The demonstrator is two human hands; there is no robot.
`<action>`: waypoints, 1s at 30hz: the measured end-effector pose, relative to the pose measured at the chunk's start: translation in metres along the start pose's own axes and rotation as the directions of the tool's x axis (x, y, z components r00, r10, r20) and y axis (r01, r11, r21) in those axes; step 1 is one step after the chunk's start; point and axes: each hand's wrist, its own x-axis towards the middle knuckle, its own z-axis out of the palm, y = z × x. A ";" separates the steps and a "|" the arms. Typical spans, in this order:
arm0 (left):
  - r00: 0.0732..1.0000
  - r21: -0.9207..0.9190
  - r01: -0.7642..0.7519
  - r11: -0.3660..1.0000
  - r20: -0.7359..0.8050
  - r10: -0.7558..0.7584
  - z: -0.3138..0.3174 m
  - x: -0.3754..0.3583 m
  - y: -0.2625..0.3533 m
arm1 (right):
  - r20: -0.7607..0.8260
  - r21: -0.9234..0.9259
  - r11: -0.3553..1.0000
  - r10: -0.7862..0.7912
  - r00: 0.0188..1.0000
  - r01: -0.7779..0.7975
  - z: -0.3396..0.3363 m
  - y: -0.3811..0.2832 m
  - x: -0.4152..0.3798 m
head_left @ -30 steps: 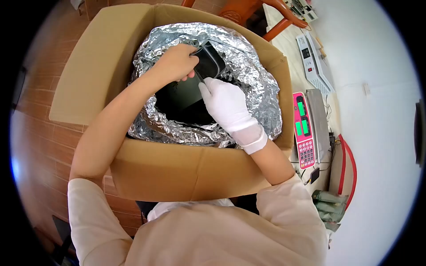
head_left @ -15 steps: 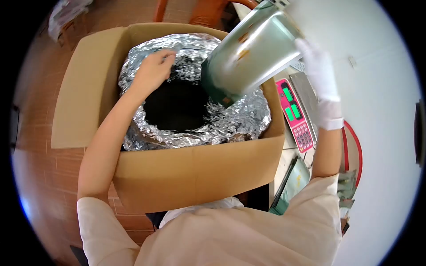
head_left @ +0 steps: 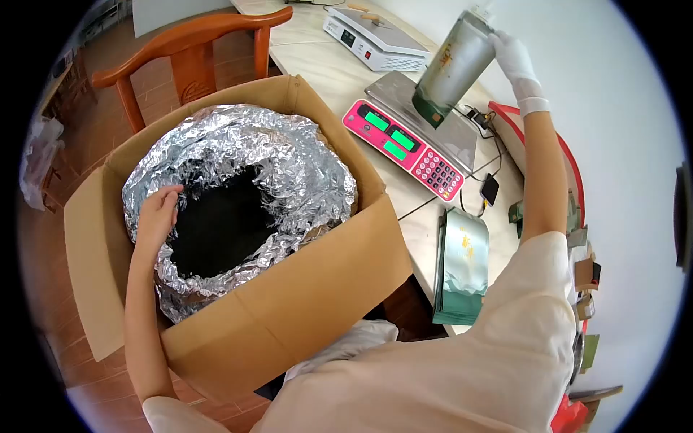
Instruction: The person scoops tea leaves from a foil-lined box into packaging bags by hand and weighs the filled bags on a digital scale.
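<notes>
My right hand [head_left: 514, 61], in a white glove, grips the top edge of a silver and green pouch [head_left: 456, 68]. The pouch hangs tilted, its green bottom over the metal pan of a pink digital scale [head_left: 404, 148]. My bare left hand [head_left: 156, 220] is at the left rim of a crumpled foil lining [head_left: 307, 162], its fingers curled together; I cannot tell what they hold, if anything. Dark loose material [head_left: 220, 224] shows in the opening of the foil. Around the lining stands an open cardboard box [head_left: 310, 296].
A stack of flat green pouches [head_left: 464, 267] lies on the table [head_left: 307, 47] near the front edge. A white device [head_left: 375, 40] stands farther back. Cables and a small black device [head_left: 490, 189] are right of the scale. A wooden chair [head_left: 191, 61] stands behind the box.
My right hand has carried the pouch from above the box to above the scale. My left hand stays by the foil opening. The view has turned right, showing more of the table.
</notes>
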 end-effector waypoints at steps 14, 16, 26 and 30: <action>0.998 0.005 0.050 0.999 0.040 -0.050 -0.003 0.009 -0.019 | 0.085 -0.003 0.916 0.401 0.912 -0.402 0.017 0.042 -0.022; 0.999 -0.004 0.041 0.999 0.019 -0.041 -0.004 0.007 -0.016 | -0.014 -0.108 0.909 0.403 0.915 -0.402 0.011 0.041 -0.020; 0.999 -0.027 0.023 0.999 0.040 -0.022 -0.008 0.011 -0.021 | -0.164 0.030 0.961 0.275 0.947 -0.273 -0.009 -0.087 -0.043; 1.000 -0.025 0.012 1.000 0.029 -0.012 -0.010 0.012 -0.024 | -0.165 0.063 0.987 0.159 0.973 -0.150 0.009 -0.102 -0.042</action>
